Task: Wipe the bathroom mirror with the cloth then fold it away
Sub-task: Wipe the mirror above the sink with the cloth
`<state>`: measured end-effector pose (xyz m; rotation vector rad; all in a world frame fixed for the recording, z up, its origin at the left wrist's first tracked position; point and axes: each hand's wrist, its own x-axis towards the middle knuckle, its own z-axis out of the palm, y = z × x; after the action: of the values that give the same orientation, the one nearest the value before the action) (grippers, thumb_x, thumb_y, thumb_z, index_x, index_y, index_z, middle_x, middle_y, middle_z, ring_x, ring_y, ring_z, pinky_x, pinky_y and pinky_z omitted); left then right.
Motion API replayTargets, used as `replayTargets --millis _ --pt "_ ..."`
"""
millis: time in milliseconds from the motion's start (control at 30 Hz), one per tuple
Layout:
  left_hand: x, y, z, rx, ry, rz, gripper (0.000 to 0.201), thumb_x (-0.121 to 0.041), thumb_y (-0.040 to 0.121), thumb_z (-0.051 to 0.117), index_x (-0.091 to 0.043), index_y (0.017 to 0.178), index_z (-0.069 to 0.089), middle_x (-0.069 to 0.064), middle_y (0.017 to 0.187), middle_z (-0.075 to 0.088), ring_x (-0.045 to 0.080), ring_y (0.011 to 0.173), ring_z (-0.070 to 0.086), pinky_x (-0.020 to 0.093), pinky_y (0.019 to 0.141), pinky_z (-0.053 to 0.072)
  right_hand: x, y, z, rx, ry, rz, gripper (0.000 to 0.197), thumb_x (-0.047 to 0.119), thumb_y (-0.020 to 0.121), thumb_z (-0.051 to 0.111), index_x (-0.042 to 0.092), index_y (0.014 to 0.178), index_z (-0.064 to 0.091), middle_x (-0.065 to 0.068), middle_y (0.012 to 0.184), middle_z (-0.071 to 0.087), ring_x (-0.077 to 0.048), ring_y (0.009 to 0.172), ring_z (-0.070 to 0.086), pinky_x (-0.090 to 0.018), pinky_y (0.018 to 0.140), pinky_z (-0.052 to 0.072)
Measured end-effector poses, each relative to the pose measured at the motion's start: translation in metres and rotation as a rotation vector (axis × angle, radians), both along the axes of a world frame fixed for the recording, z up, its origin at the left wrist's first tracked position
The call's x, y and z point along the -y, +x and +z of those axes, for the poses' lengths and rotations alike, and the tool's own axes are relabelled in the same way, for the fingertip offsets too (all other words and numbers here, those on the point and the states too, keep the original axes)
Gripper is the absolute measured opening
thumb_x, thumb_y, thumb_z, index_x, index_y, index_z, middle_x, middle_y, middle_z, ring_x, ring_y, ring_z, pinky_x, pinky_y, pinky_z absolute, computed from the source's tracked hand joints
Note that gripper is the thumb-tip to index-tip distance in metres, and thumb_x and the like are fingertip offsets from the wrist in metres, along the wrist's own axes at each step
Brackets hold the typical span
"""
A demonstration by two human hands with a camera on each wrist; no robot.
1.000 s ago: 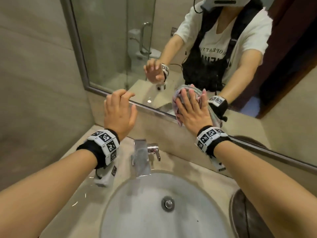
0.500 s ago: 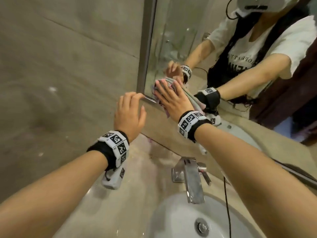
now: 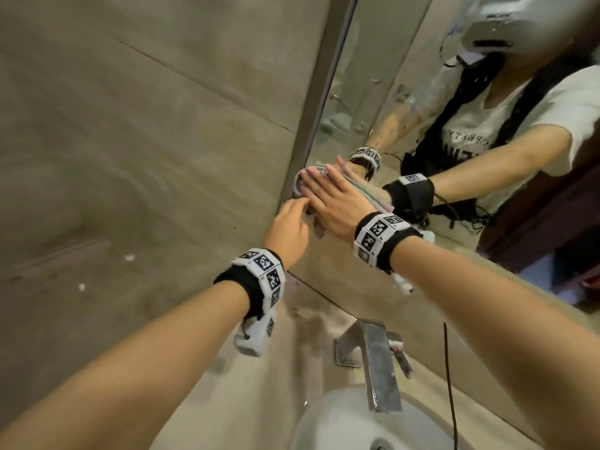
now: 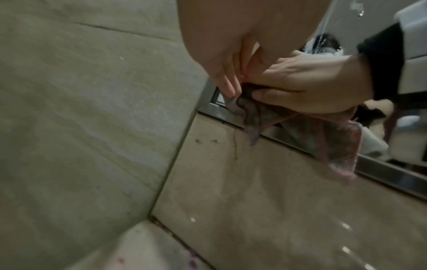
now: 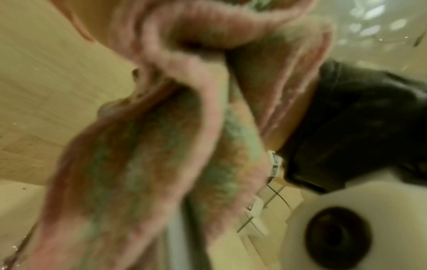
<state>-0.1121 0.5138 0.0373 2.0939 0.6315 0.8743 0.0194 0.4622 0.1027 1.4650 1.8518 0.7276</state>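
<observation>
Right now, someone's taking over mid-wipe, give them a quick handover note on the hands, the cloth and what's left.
Right hand: fingers straight, pressing the cloth flat on the mirror at its lower left corner.
Left hand: beside it at the corner of the mirror frame; fingertips touch the cloth's edge, grip unclear.
Done: wiping is under way; how much glass is clean cannot be told.
Left: finish the mirror, then fold the cloth away.

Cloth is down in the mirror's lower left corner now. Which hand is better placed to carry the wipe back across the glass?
Right. The right hand presses flat on the pink-and-green terry cloth against the metal-framed mirror; the left hand only touches its edge.
</observation>
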Motion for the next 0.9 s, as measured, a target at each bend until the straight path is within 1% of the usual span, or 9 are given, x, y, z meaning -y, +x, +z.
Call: replayTargets --millis 67,167,233,300,367,433,533,700,900 --pt "0.005 0.01 0.007 0.085 -0.284 -0.025 0.046 0.011 0.087 0.036 -0.001 0.131 0.046 0.017 0.133 0.05 0.028 0.12 0.053 0.031 0.101 0.04 0.008 0.001 0.008 0.034 0.04 -0.005 0.067 0.042 0.084 0.027 -0.001 0.123 0.06 -0.021 0.131 0.055 -0.032 0.14 0.028 -0.04 0.114 -0.024" --pt "0.008 0.02 0.01 0.155 -0.615 -0.055 0.045 0.012 0.09 0.033 0.0 0.133 0.043 0.019 0.134 0.051 0.027 0.124 0.05 0.031 0.103 0.038 0.028 -0.002 0.022 -0.021 0.12 -0.006 0.064 0.033 0.081 0.021 0.003 0.119 0.063 -0.018 0.129 0.059 -0.034 0.124 0.052 -0.046 0.112 -0.019" --pt "0.01 0.028 0.008 0.086 -0.559 -0.09 0.048 0.009 0.089 0.038 -0.004 0.136 0.042 0.017 0.134 0.052 0.03 0.125 0.049 0.036 0.105 0.039 0.034 -0.003 0.028 -0.023 0.136 0.01 0.067 0.038 0.076 0.027 0.003 0.122 0.06 -0.018 0.128 0.059 -0.035 0.124 0.052 -0.048 0.111 -0.017" --pt "0.021 0.035 0.01 0.021 -0.465 -0.129 0.058 0.001 0.089 0.044 -0.011 0.144 0.031 0.015 0.146 0.039 0.033 0.131 0.041 0.043 0.109 0.036 0.036 -0.001 0.03 -0.024 0.153 0.012 0.074 0.043 0.067 0.05 0.003 0.13 0.053 -0.019 0.131 0.057 -0.036 0.127 0.048 -0.048 0.111 -0.017" --pt "0.033 0.039 0.018 0.03 -0.376 -0.117 0.065 -0.006 0.092 0.047 -0.014 0.149 0.018 0.012 0.154 0.024 0.029 0.136 0.034 0.04 0.113 0.03 0.039 -0.007 0.029 -0.057 0.212 -0.01 0.072 0.035 0.066 0.063 0.003 0.129 0.054 -0.018 0.129 0.059 -0.037 0.124 0.051 -0.05 0.113 -0.005" --pt "0.038 0.044 0.023 0.142 -0.38 -0.115 0.056 -0.013 0.097 0.046 -0.009 0.148 0.022 0.015 0.152 0.028 0.027 0.133 0.038 0.038 0.11 0.032 0.046 -0.014 0.032 -0.153 0.336 0.022 0.051 0.025 0.078 0.052 0.005 0.124 0.06 -0.017 0.126 0.061 -0.039 0.12 0.054 -0.053 0.109 0.011" --pt "0.033 0.046 0.028 0.098 -0.227 -0.069 0.05 -0.005 0.095 0.046 0.004 0.142 0.031 0.022 0.146 0.036 0.034 0.134 0.037 0.039 0.111 0.03 0.073 -0.022 0.04 -0.348 0.495 0.071 0.038 0.02 0.084 0.043 0.008 0.111 0.066 -0.016 0.129 0.059 -0.037 0.122 0.053 -0.054 0.108 0.02" --pt "0.017 0.042 0.073 0.22 -0.189 0.003 0.05 -0.011 0.096 0.038 -0.022 0.144 0.035 0.007 0.147 0.042 0.026 0.13 0.044 0.031 0.106 0.036 0.132 -0.02 0.061 -0.523 0.66 0.049 0.028 0.021 0.09 0.046 0.011 0.102 0.069 -0.012 0.127 0.06 -0.029 0.125 0.048 -0.05 0.109 0.028" --pt "0.017 0.047 0.144 0.378 -0.058 -0.086 0.053 -0.025 0.099 0.042 -0.023 0.148 0.022 0.005 0.152 0.032 0.021 0.136 0.036 0.027 0.107 0.029 0.168 -0.02 0.087 -0.594 0.788 0.019 0.025 0.02 0.09 0.049 0.009 0.099 0.07 -0.011 0.12 0.064 -0.031 0.119 0.055 -0.049 0.104 0.037"
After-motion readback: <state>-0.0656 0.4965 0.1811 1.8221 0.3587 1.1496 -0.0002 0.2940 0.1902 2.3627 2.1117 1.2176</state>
